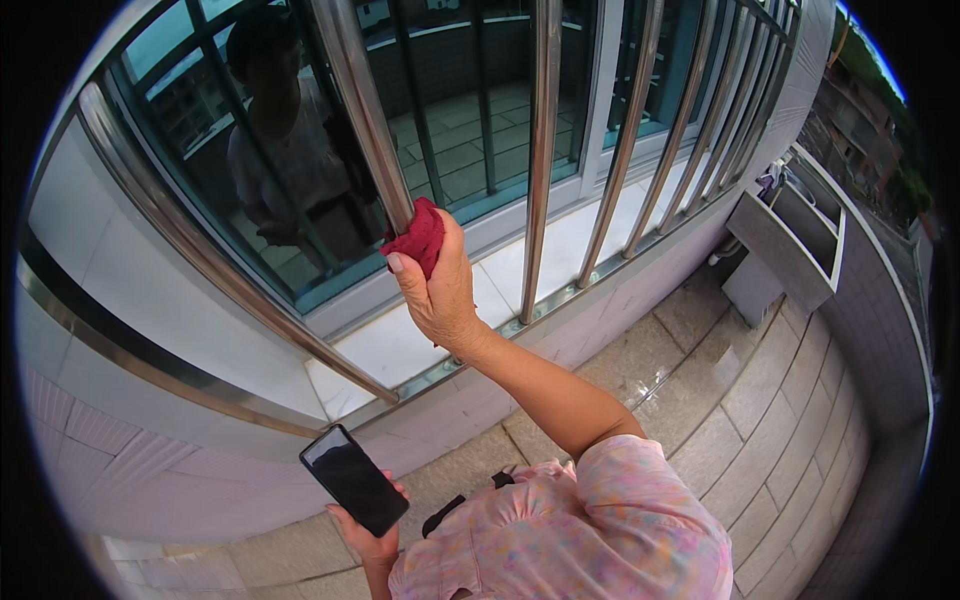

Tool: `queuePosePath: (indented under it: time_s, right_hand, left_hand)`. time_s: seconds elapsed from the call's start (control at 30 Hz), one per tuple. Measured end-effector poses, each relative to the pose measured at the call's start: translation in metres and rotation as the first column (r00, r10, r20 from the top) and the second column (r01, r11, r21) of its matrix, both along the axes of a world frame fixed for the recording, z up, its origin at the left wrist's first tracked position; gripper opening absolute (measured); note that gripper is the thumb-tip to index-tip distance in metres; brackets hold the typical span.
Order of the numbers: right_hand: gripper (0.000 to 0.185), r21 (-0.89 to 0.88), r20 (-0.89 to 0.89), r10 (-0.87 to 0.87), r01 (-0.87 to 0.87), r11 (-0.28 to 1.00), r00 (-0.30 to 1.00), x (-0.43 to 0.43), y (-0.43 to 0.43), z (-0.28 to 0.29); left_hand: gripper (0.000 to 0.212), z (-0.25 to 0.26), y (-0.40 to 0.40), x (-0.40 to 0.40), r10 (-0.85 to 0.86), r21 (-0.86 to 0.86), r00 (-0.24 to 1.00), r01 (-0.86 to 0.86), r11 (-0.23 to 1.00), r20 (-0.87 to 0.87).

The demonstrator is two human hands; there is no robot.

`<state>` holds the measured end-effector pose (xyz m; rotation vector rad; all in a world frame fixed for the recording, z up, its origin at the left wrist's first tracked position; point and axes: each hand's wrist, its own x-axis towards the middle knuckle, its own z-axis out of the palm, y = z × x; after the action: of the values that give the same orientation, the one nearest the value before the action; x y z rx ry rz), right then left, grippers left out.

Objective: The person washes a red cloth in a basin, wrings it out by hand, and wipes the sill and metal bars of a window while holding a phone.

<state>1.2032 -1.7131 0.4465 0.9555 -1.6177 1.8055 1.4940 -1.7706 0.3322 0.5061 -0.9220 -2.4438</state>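
My right hand [442,289] grips a dark red cloth [421,238], which is wrapped around a vertical metal bar [367,112] of the window guard, near the bar's lower part. The fingers behind the cloth are partly hidden. Low in the view, my left hand [373,529] holds a smartphone [354,480] with a mostly dark screen facing up. The phone is beside the lower corner of the window frame. Behind the bars is a window pane [465,135] that reflects a person and the tiled floor.
A white tiled sill [390,349] and a metal bottom rail [555,306] run below the bars. More bars stand to the right. At the right, a grey sink [780,247] with things on its far end stands by a curved-looking parapet wall [877,330]. The floor is paved with stone tiles [750,405].
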Motion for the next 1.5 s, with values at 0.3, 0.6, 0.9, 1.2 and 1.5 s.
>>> queuePosePath:
  time_s: [0.3, 0.6, 0.9, 1.2, 1.5]
  right_hand:
    - [0.046, 0.22, 0.244, -0.002, -0.054, 0.974, 0.97, 0.026, 0.027, -0.165]
    - [0.032, 0.34, 0.495, 0.038, -0.234, 0.911, 0.868, 0.051, 0.074, -0.155]
    - [0.068, -0.216, -0.099, 0.526, -0.534, 0.817, 0.845, 0.075, 0.001, 0.048]
    - [0.047, -0.078, -0.273, 0.114, -0.14, 0.987, 0.955, 0.064, -0.101, 0.149]
    - [0.033, 0.07, 0.116, 0.326, -0.335, 0.94, 0.938, 0.092, -0.064, -0.058]
  left_hand:
    - [0.075, 0.0, 0.005, 0.009, 0.054, 0.031, 0.999, -0.054, 0.998, 0.004]
    - [0.078, 0.002, 0.0, 0.026, 0.079, 0.005, 0.996, -0.079, 0.997, -0.05]
    - [0.078, 0.008, 0.004, 0.042, 0.152, -0.003, 0.983, -0.153, 0.988, -0.102]
    - [0.08, 0.0, 0.001, 0.06, 0.203, 0.01, 0.967, -0.204, 0.979, -0.155]
    - [0.079, -0.004, -0.003, 0.068, 0.212, 0.02, 0.97, -0.211, 0.977, -0.118]
